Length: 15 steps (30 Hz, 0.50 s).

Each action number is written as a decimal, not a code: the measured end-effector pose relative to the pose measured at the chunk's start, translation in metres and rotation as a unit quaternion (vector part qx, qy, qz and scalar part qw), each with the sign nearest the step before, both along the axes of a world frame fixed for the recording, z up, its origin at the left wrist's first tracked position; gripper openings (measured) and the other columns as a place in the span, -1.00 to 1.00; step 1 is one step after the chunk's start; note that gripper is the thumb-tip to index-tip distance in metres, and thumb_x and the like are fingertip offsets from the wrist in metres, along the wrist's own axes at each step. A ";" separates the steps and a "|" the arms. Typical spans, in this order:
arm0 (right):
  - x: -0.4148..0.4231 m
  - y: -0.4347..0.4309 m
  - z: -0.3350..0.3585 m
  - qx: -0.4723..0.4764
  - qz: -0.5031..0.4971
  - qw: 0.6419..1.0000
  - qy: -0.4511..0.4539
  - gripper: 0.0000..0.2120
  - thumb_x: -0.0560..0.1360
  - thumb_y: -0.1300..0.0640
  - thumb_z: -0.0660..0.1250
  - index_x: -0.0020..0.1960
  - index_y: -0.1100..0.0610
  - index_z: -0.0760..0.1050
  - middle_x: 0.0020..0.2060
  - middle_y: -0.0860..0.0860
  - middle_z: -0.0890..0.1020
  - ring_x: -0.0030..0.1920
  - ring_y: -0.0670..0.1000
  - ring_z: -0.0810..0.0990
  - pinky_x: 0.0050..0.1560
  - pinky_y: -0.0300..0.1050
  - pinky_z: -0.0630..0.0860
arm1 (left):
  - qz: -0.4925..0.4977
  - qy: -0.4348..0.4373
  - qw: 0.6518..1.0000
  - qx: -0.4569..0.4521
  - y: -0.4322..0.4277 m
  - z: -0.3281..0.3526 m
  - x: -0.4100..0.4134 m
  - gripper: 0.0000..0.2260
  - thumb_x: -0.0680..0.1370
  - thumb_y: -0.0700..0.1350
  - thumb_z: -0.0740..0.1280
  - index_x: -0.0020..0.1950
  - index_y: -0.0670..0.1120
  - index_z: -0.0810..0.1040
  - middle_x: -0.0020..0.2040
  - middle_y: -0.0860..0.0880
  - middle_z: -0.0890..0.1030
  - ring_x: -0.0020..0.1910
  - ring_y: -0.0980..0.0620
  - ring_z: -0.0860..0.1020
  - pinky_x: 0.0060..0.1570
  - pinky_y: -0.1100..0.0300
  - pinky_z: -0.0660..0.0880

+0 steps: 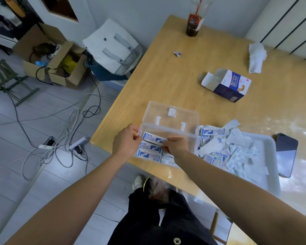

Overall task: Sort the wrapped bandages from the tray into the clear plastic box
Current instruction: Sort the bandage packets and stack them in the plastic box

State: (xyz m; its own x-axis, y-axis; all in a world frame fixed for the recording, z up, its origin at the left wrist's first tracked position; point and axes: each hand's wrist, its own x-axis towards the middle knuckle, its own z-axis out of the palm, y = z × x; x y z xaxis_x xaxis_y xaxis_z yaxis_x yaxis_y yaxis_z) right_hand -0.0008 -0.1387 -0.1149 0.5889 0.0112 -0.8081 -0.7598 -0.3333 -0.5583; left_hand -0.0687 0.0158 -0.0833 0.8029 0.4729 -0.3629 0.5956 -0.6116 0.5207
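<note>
A clear plastic box [189, 134] with its lid hinged open behind it sits near the table's front left corner. Several blue-and-white wrapped bandages [149, 155] lie stacked inside it. Both hands hold one more wrapped bandage [153, 138] over the box: my left hand [126, 142] pinches its left end, my right hand [175, 145] pinches its right end. To the right, a white tray [270, 156] holds a loose heap of wrapped bandages [224, 151].
A black phone [286, 152] lies right of the tray. An opened bandage carton [227, 84], a crumpled tissue [256, 57], a small wrapper scrap [177, 53] and a drink cup [194, 23] stand farther back on the wooden table [166, 82]. Cables cover the floor at left.
</note>
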 end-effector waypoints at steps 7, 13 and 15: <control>0.000 0.009 -0.001 0.013 -0.024 1.000 0.013 -0.84 0.49 0.31 0.39 0.07 0.27 0.57 -0.31 0.08 0.59 -0.38 -0.03 0.53 -0.35 -0.28 0.55 | -0.009 0.007 1.000 0.005 -0.001 0.005 0.001 -0.84 0.55 -0.14 0.30 0.13 -0.07 0.48 -0.21 0.01 0.61 -0.25 -0.02 0.56 -0.22 0.07 0.50; 0.001 0.011 -0.001 0.013 -0.042 0.999 0.022 -0.92 0.48 0.27 0.41 -0.17 0.17 0.55 -0.32 0.04 0.58 -0.38 -0.03 0.55 -0.35 -0.25 0.50 | -0.010 0.014 1.000 0.011 -0.001 0.007 0.000 -0.83 0.56 -0.13 0.30 0.14 -0.07 0.48 -0.20 0.01 0.62 -0.23 -0.01 0.57 -0.21 0.09 0.50; 0.001 0.012 0.000 0.009 -0.049 0.998 0.028 -0.91 0.49 0.32 0.37 -0.18 0.19 0.55 -0.33 0.05 0.57 -0.38 -0.03 0.54 -0.41 -0.26 0.48 | -0.011 0.015 1.000 0.014 -0.001 0.006 0.001 -0.83 0.56 -0.13 0.30 0.14 -0.07 0.49 -0.20 0.00 0.62 -0.22 -0.02 0.58 -0.20 0.08 0.51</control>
State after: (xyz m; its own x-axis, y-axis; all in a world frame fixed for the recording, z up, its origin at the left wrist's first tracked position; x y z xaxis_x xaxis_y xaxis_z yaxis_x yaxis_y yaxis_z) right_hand 0.0004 -0.1270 -0.1148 0.5410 -0.0299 -0.8405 -0.8191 -0.2457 -0.5184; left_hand -0.0680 0.0146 -0.0769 0.8024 0.4652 -0.3737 0.5966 -0.6391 0.4854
